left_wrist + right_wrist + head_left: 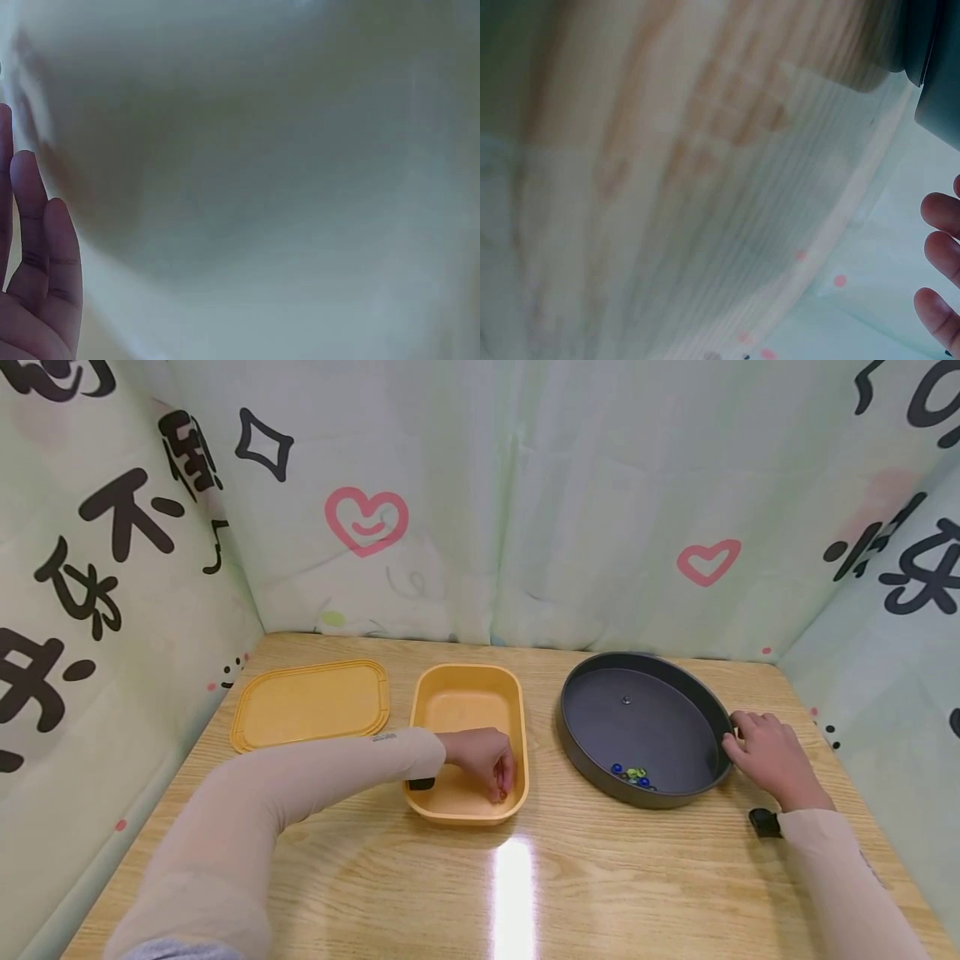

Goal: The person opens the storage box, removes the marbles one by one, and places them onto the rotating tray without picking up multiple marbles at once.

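Observation:
My left hand (483, 760) reaches down into the yellow rectangular container (468, 672). Its fingertips pinch a small reddish-orange marble (501, 795), mostly hidden, near the container's right front corner. In the left wrist view, several bent fingers (64, 262) show at the left edge. My right hand (772, 756) touches the right rim of a dark round pan (645, 718) with its thumb side. In the right wrist view, its loosely bent fingertips (941, 251) stay apart from the pan wall. Blue and yellow-green marbles (636, 773) cluster at the pan's front, and a clear marble (626, 700) lies farther back.
A yellow lid (311, 703) lies flat on the wooden table (360, 877), left of the container. A printed curtain (495, 527) encloses the table's back and sides. The pan stands to the container's right, with a narrow gap between.

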The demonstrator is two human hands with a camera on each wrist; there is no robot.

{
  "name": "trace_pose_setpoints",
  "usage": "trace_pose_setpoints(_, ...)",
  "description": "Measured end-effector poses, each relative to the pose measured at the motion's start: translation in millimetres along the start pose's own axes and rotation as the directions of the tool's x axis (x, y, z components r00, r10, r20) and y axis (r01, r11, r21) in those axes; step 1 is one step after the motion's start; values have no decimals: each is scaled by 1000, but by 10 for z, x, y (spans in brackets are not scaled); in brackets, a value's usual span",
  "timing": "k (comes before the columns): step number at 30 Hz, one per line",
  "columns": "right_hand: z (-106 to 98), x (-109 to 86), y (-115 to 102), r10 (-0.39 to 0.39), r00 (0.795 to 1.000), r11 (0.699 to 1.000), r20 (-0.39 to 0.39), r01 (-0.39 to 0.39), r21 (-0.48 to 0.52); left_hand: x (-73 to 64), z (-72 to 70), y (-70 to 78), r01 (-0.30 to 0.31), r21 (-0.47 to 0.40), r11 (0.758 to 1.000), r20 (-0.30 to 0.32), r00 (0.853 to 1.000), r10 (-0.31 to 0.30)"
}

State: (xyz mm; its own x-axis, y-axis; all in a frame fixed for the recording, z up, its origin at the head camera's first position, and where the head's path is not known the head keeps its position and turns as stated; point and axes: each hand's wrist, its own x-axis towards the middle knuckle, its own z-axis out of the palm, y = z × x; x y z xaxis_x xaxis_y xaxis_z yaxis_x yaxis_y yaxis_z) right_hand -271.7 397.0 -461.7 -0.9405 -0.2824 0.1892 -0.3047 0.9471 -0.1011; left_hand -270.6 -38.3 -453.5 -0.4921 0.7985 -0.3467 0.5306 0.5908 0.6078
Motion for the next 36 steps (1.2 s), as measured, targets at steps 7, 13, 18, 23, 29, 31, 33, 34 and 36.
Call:
trace_pose_setpoints(7, -6, 2, -6, -1, 1000, 1000, -1, 1, 2, -74, -164, 34, -48, 30, 998, -73, 996, 50)
trace_pose_setpoints(13, -12, 3, 0, -1, 1000, 1000, 0, 1, 0, -136, -341, 136, -48, 58, 997, -140, 989, 55)
trace_pose_setpoints(18, -10, 5, 3, -1, 1000, 1000, 0, 1, -1, -168, -492, 249, -55, 16, 998, -178, 982, 57)
trace_pose_setpoints(23, -25, 1, -21, 0, 1000, 1000, 11, 1, -13, -149, -620, 362, -90, -21, 996, -235, 968, 82)
trace_pose_setpoints(29, -37, -6, -33, 2, 1000, 999, 22, -1, -36, -79, -745, 545, -88, -3, 996, -302, 950, 83)
trace_pose_setpoints(31, -31, -7, -26, 4, 1000, 999, 21, -3, -44, -44, -782, 607, -80, -1, 997, -323, 943, 76)
trace_pose_setpoints(33, -23, -8, -19, 6, 1000, 999, 19, -5, -53, 3, -817, 663, -79, -7, 997, -341, 937, 72)
trace_pose_setpoints(34, -20, -8, -16, 6, 1000, 998, 18, -5, -57, 32, -834, 687, -81, -8, 997, -348, 935, 73)
trace_pose_setpoints(36, -19, -8, -18, 7, 1000, 998, 19, -5, -63, 92, -863, 736, -93, -17, 995, -357, 931, 81)
